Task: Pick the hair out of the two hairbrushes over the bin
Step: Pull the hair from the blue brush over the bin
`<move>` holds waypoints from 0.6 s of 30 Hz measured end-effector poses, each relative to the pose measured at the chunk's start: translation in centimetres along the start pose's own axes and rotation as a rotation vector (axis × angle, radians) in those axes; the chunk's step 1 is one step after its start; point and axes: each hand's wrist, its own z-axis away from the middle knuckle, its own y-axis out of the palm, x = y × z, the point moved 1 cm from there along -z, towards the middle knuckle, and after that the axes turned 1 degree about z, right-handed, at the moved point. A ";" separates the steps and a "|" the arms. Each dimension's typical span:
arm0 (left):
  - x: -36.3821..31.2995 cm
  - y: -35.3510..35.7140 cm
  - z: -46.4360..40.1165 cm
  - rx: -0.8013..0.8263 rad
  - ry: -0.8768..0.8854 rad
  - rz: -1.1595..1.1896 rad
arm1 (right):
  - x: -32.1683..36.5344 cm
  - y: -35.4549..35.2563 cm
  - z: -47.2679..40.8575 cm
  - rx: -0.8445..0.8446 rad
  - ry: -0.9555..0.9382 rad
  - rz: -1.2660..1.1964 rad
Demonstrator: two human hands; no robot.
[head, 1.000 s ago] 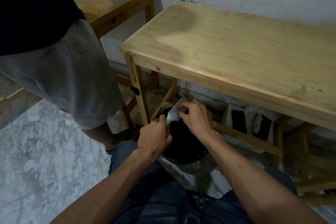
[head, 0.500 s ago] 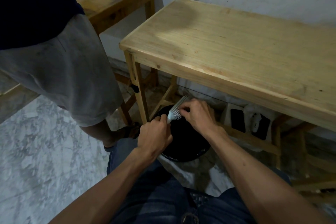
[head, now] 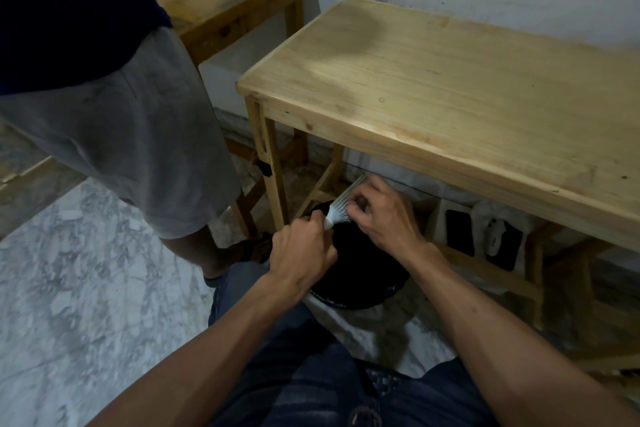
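Head view: white hairbrush (head: 341,206) is held over the black bin (head: 360,274), long axis slanting up and right, head away from the person. Left hand (head: 301,253) is fisted on its handle. Right hand (head: 384,218) pinches among the bristles.

Hands (head: 304,246) pick hairbrush (head: 341,206) (over bin (head: 367,281))
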 end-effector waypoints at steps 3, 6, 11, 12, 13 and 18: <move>0.4 0.2 0.1 0.001 -0.024 0.013 | -0.1 0.2 0.4 -0.024 0.117 -0.189; 1.7 0.4 0.4 0.025 -0.060 0.031 | -0.3 0.1 0.8 -0.016 0.178 -0.278; 2.9 0.5 0.6 0.012 -0.076 0.038 | -1.4 -0.2 1.3 0.039 0.345 -0.358; 3.0 0.5 0.6 0.010 -0.076 0.041 | -1.7 -0.2 1.5 0.042 0.420 -0.392; 3.0 0.4 0.6 0.005 -0.078 0.039 | -1.9 -0.3 1.6 0.031 0.494 -0.409; 3.4 0.2 0.6 -0.041 -0.087 0.018 | -2.1 -0.5 1.6 0.119 0.624 -0.272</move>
